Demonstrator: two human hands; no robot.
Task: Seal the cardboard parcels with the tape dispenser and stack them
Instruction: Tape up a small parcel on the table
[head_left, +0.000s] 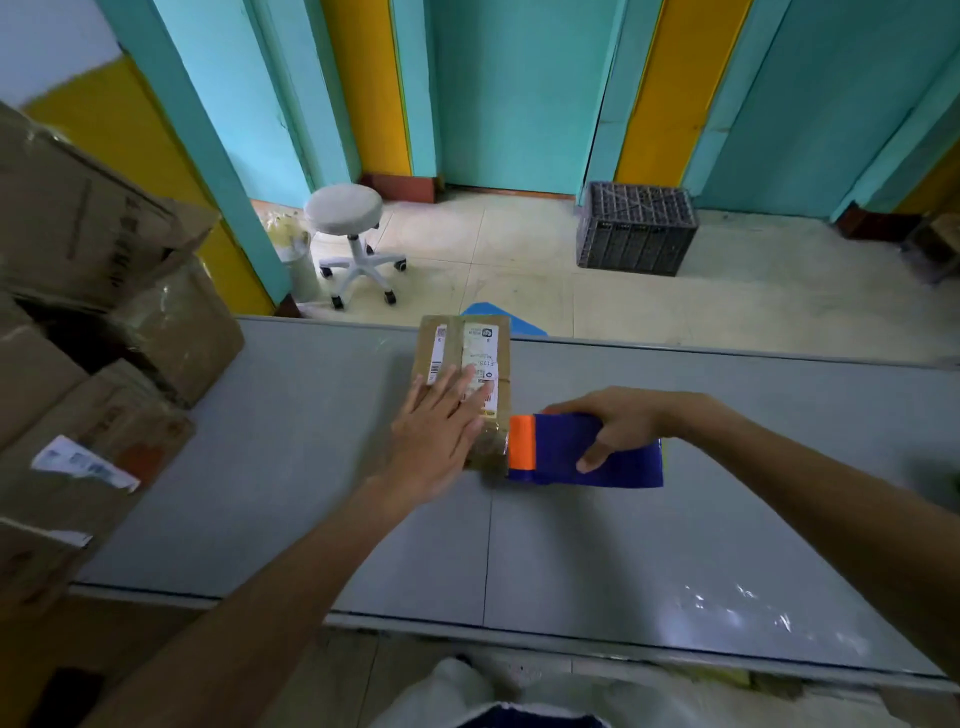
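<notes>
By the far edge of the tabletop: 1 small cardboard parcel, matte brown, with glossy tape and white labels. Pinned under the flat, straight-fingered left hand, probably against sliding. Gripped in the curled right hand: a boxy blue tape dispenser, orange nose touching the parcel's near right side, likely to start a strip.

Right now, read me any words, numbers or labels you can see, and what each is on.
Shipping labels on the parcel: barcodes and print, too blurred to read.
Stacked cardboard boxes at left: dark print and a white sticker, too blurred.
On the tape dispenser: no text shows.
</notes>
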